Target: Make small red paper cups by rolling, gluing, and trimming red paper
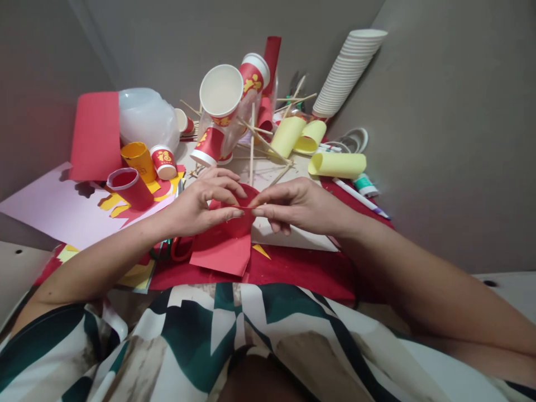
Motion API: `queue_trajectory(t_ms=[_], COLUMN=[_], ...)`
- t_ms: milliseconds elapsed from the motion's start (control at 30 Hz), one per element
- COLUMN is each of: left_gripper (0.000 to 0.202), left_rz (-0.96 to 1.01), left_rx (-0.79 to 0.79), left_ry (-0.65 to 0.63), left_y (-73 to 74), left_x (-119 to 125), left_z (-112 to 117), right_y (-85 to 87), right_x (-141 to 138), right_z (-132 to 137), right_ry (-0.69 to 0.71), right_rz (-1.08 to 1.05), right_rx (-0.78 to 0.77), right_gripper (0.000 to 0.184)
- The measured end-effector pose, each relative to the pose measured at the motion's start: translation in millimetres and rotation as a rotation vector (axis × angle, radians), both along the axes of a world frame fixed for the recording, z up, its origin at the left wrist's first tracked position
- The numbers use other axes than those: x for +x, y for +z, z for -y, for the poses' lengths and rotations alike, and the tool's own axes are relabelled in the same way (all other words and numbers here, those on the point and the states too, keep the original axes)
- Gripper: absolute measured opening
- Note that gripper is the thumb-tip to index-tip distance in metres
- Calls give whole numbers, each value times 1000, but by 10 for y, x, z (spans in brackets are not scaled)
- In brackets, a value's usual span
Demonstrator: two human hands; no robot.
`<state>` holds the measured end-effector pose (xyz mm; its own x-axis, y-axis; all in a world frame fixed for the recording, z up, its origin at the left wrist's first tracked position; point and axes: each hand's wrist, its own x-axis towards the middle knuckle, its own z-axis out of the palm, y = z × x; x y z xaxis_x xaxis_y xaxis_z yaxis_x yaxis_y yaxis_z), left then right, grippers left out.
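Observation:
A rounded piece of red paper (239,226) is held up between my hands at the middle of the table. My left hand (213,200) pinches its upper edge between thumb and fingers. Close beside it, my right hand (293,205) pinches the same edge, fingertips almost meeting the left ones. Below the hands lies a flat sheet of red paper (221,254), partly behind the held piece. Scissors with a red handle (181,249) rest near my left wrist, partly hidden. A small yellow paper scrap (262,251) lies on the red cloth.
Paper cups (221,92) and wooden sticks (252,145) stand at the back. Yellow paper rolls (337,165) and a marker (362,199) lie to the right, below a leaning cup stack (349,72). At left are a red tube (132,190), an orange tube (139,162) and pink paper (62,206).

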<state>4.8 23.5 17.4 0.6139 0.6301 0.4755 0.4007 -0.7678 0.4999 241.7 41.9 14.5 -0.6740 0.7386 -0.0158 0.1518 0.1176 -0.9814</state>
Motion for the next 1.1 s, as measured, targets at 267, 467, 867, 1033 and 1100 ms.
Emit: queue_trajectory(t_ms=[267, 467, 867, 1033, 1100], left_gripper=[2, 4, 27, 31, 26], left_rz=[28, 44, 646, 951, 1055], left_rx=[35, 27, -350, -722, -838], left_ry=[19, 14, 323, 520, 575], left_y=[-38, -75, -172, -318, -333], left_x=[6, -30, -126, -78, -11], left_z=[-13, -24, -134, -186, -132], right_y=[-11, -26, -14, -32, -28], right_x=[-38, -48, 129, 269, 306], right_z=[11, 17, -7, 26, 75], right_ry=[-45, -44, -205, -366, -418], right_rz=[-21, 11, -118, -109, -130], right_rx=[24, 6, -10, 64, 139], right_gripper=[14, 14, 27, 29, 26])
